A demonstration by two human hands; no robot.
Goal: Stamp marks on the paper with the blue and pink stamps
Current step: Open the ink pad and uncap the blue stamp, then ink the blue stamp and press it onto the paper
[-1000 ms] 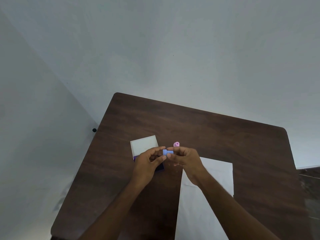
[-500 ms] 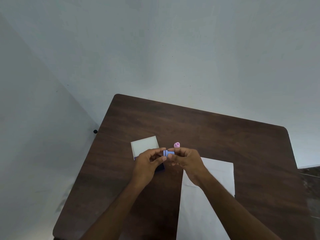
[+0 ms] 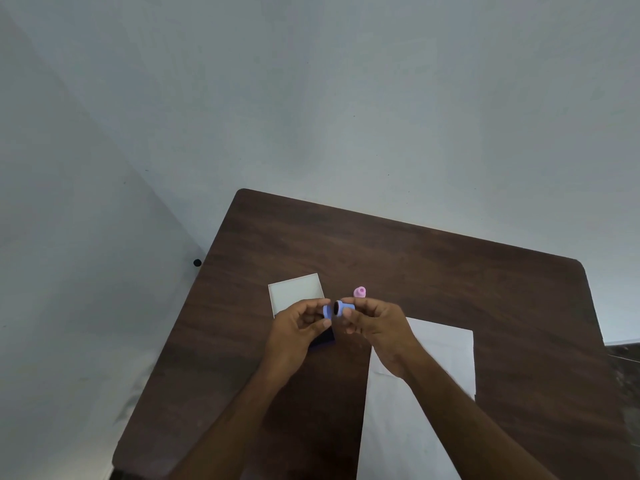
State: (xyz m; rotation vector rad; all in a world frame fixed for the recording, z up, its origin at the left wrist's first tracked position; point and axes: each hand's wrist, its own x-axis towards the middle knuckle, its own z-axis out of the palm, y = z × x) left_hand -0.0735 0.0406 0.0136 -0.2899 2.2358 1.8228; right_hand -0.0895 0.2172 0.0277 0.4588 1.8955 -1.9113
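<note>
I see my right hand (image 3: pixel 375 327) pinching the blue stamp (image 3: pixel 344 308) above the counter (image 3: pixel 415 265), its dark face turned toward my left hand (image 3: pixel 294 330). My left grip pinches the blue cap (image 3: pixel 327 311), a small gap away from the stamp. The pink stamp (image 3: pixel 359 292) stands on the counter just behind my right fingers. The paper (image 3: pixel 440 355) lies under my right wrist. A white box (image 3: pixel 295 292) sits behind my left hand.
</note>
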